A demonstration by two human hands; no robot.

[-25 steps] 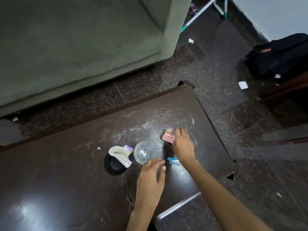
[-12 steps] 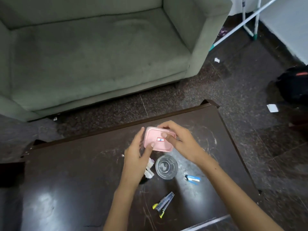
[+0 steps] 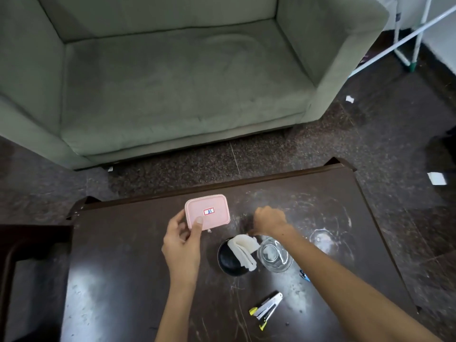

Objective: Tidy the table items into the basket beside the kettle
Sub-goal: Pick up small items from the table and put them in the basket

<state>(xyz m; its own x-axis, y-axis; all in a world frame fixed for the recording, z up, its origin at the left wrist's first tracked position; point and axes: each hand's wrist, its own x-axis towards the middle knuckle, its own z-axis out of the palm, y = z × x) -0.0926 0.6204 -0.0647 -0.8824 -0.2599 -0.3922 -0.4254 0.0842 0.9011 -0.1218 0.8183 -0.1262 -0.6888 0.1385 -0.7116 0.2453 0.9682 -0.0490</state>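
While the left hand (image 3: 181,243) gripped the pink box (image 3: 207,211) up above the surface (image 3: 128,267), the right hand (image 3: 269,220) was curled over the white cloth (image 3: 243,249) on the black bowl (image 3: 228,261); couldn't tell if it'd grabbed anything.

Lighting, as I see it: dim room, light from overhead. White glare patches on the glossy table (image 3: 128,255), one near its left edge, one by the right edge. Soft shadows beneath the sofa (image 3: 172,82). Right hand (image 3: 269,219) slightly motion-blurred. Wide-angle bending toward the frame edges; corners darker.
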